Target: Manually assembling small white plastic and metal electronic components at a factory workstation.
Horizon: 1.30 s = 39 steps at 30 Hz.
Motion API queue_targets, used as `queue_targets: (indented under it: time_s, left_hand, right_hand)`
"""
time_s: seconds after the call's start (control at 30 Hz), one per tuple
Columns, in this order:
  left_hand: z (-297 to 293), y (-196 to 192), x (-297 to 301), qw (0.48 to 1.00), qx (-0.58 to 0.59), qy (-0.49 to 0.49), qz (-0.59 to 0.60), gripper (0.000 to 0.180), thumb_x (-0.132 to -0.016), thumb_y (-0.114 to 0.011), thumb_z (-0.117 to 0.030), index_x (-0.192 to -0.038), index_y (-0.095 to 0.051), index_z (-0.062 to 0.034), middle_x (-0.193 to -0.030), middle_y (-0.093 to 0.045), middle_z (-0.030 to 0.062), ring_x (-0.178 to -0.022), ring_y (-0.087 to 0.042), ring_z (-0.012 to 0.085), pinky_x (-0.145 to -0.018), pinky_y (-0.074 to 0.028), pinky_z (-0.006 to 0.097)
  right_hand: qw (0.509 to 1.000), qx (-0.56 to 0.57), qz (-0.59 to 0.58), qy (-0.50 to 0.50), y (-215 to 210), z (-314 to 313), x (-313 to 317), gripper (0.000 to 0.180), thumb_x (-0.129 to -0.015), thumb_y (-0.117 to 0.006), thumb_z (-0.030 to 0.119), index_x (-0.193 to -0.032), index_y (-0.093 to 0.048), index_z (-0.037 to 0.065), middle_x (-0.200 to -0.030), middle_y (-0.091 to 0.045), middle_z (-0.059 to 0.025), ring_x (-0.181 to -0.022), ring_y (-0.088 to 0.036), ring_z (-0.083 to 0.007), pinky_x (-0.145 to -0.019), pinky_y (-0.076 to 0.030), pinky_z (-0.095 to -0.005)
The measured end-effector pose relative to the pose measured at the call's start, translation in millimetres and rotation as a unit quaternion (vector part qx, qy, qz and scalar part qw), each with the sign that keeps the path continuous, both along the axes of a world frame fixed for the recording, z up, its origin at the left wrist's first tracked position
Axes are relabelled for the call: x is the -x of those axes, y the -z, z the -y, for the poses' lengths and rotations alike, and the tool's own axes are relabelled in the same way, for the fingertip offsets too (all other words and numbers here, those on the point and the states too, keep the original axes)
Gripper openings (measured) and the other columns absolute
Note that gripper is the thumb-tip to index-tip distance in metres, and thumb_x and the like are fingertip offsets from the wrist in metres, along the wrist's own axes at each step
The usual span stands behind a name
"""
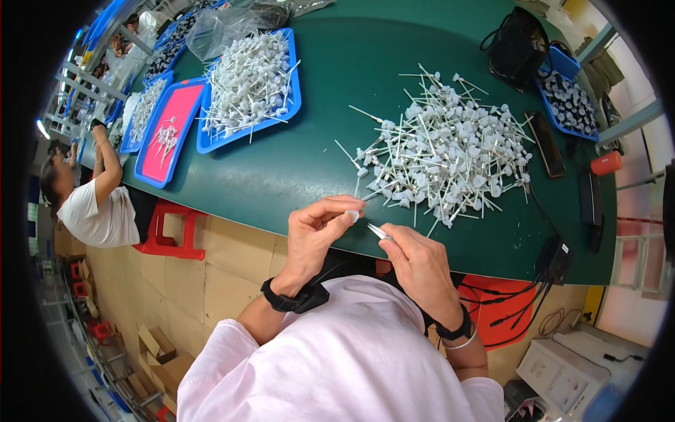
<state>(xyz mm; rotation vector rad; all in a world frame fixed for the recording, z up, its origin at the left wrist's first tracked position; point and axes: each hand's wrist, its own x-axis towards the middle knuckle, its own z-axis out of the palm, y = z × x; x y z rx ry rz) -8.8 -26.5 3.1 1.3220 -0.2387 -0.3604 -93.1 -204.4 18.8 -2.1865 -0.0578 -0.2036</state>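
Observation:
My left hand [316,228] is over the table's near edge, thumb and fingers pinched on a small white plastic piece [353,216]. Its stem, if it has one, is hidden by the fingers. Close by on the right, my right hand [420,260] is closed around tweezers [378,231], silver and pointed, with the tips aimed at the white piece and a small gap between. Beyond both hands spreads a large heap of white-headed plastic sticks [450,151], its nearest sticks almost reaching my left fingertips.
On the green table [330,91], a blue tray [295,91] of similar sticks stands far left, beside a pink-lined tray [179,112] with a few. At right lie a phone [545,144], a black bag [517,49] and a cabled black box [555,259]. A person [98,204] works at left.

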Motion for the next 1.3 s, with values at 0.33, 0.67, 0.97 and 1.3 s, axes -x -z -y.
queue_targets:
  time_s: [0.33,0.67,0.97,1.3]
  left_hand:
    - [-0.2,-2.0,0.1,1.0,0.002,0.005,-0.025,0.019,-0.085,-0.066,0.003,-0.103,-0.071,0.0029,-0.114,-0.066,0.014,-0.096,-0.067,0.0195,-0.085,-0.051,0.028]
    - [-0.1,-1.3,0.7,1.0,0.005,0.002,-0.025,0.019,-0.085,-0.066,0.006,-0.103,-0.069,0.0038,-0.114,-0.065,0.0133,-0.097,-0.066,0.0194,-0.087,-0.051,0.028]
    - [7.6,-7.7,8.3,0.999,-0.026,-0.012,0.037,0.027,-0.086,-0.065,0.008,-0.113,-0.066,0.0053,-0.125,-0.06,0.0151,-0.107,-0.064,0.0212,-0.096,-0.05,0.031]
    - [7.8,-2.0,11.8,0.995,-0.046,-0.037,0.08,0.027,-0.084,-0.068,0.009,-0.111,-0.065,0.0039,-0.121,-0.062,0.0148,-0.105,-0.064,0.0176,-0.091,-0.053,0.028]
  right_hand:
    - [1.0,-0.007,-0.007,0.007,9.6,-0.1,1.8,0.02,-0.093,-0.062,0.014,-0.109,-0.06,0.003,-0.087,-0.065,-0.0146,-0.071,-0.063,-0.0363,-0.059,-0.049,-0.0422]
    - [0.999,-0.024,0.01,0.02,10.6,-1.0,2.3,0.021,-0.092,-0.064,0.012,-0.109,-0.06,0.002,-0.09,-0.066,-0.0137,-0.071,-0.064,-0.035,-0.059,-0.05,-0.0408]
    - [0.989,0.08,0.11,0.055,-5.4,-18.2,-6.0,0.025,-0.088,-0.067,0.012,-0.111,-0.06,0.006,-0.076,-0.056,-0.0086,-0.059,-0.06,-0.0255,-0.051,-0.047,-0.0364]
    - [0.98,0.135,0.124,0.08,-2.4,-21.8,-9.4,0.024,-0.089,-0.066,0.012,-0.111,-0.058,0.006,-0.074,-0.053,-0.007,-0.058,-0.06,-0.0233,-0.049,-0.046,-0.036]
